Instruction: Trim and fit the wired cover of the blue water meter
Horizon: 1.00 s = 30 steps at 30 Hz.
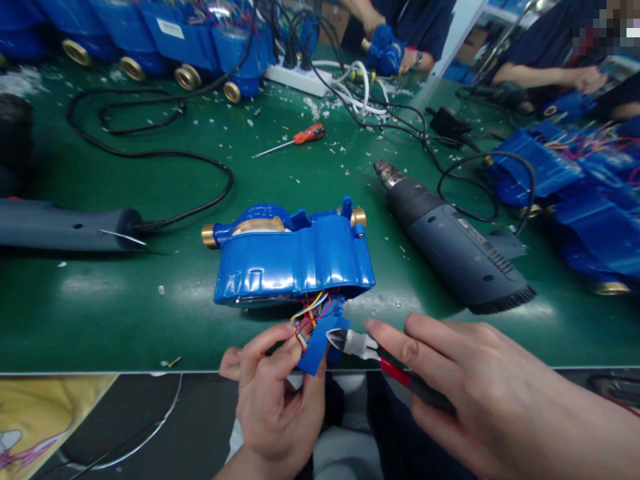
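A blue water meter (295, 260) with brass threaded ends lies on its side near the table's front edge. Thin coloured wires (313, 310) run out of its housing to a blue plastic piece (317, 343). My left hand (280, 393) is closed on that piece and the wires, just below the meter. In my right hand (465, 380) are diagonal cutters (360, 347) with red and black handles. Their jaw tips touch or nearly touch the blue piece; I cannot tell which. My right fingers wrap round the handles, with the index finger along the top.
A heat gun (445, 240) lies to the right, and a grey tool (70, 227) with a black cord lies left. Behind the meter is an orange screwdriver (310, 134). A white power strip (300, 80), cables and more blue meters (600, 213) surround the area. Co-workers' hands (410, 60) are across the table.
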{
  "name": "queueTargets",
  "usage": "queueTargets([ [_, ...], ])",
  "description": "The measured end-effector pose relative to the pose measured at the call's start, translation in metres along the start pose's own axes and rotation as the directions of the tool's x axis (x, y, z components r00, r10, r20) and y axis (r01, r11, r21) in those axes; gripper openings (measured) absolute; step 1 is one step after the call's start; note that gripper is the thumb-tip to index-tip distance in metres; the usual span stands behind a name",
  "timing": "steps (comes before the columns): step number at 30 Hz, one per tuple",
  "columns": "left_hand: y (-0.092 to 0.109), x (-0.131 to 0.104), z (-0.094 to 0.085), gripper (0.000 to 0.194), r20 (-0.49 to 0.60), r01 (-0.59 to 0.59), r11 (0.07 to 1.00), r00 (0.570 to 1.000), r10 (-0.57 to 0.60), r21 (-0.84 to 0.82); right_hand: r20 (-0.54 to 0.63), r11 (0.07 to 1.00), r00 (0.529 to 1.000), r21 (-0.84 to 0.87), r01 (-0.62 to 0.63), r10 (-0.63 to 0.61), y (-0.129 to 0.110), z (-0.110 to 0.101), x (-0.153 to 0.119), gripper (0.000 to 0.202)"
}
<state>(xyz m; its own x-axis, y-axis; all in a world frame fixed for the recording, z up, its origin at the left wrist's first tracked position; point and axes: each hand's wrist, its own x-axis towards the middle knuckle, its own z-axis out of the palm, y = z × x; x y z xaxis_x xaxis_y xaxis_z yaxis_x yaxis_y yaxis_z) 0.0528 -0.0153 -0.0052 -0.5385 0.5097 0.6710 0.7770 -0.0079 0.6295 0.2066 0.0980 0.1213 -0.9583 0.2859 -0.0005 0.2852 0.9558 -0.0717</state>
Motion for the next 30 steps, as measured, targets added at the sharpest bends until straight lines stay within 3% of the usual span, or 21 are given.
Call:
queueTargets([
  [6,0.003,0.007,-0.002,0.016,0.05,-0.046,0.999,0.998,0.046,-0.004,-0.07,0.999,0.997,0.013,0.039,-0.038,0.001,-0.002,0.004,0.046],
  [12,0.004,0.006,0.002,0.02,0.022,-0.042,0.999,0.999,0.043,-0.014,-0.053,0.999,0.998,-0.004,-0.04,0.04,0.005,-0.007,-0.003,0.048],
  [23,0.0,0.001,0.0,0.02,0.023,-0.045,0.999,0.999,0.045,-0.005,-0.01,0.998,1.0,-0.07,-0.003,0.002,-0.006,0.002,-0.001,0.047],
  [30,-0.002,0.004,-0.001,0.017,0.028,-0.079,0.997,0.996,0.079,-0.02,-0.053,0.998,0.999,-0.065,-0.003,0.0,-0.005,0.007,0.0,0.044],
])
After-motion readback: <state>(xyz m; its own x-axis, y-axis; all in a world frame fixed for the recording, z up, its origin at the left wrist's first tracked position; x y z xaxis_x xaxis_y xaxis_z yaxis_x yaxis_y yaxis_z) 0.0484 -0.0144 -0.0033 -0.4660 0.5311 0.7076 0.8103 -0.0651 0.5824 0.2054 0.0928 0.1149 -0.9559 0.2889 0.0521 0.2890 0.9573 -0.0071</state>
